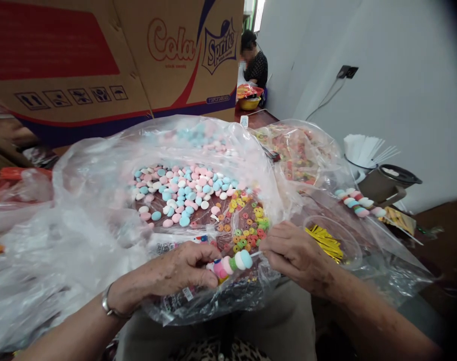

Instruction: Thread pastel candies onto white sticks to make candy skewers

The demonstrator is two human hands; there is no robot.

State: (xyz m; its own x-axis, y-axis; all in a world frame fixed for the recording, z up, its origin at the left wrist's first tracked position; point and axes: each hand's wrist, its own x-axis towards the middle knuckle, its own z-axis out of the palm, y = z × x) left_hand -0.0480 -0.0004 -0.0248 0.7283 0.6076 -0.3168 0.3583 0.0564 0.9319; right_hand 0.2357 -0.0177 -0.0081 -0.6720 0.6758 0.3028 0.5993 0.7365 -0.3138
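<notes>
Fingers and thumb of my left hand point(181, 265) are closed round the wrapped end of a candy skewer point(233, 262). Pink, green, white and light blue soft candies are stacked along it. My right hand point(290, 250) pinches the white stick point(256, 254) that sticks out past the blue candy. Just beyond my hands, pink, white and blue candies point(181, 193) lie loose in a large clear plastic bag point(96, 165). Small coloured candy rings point(247, 230) are scattered to their right. A printed wrapper point(176, 242) lies flat behind my left hand.
A large cardboard box point(131, 60) stands at the back. To the right are gold twist ties point(326, 243), finished-looking candy skewers point(356, 202), a dark jug point(386, 183) and a container of white sticks point(367, 150). Another person point(256, 65) sits far behind.
</notes>
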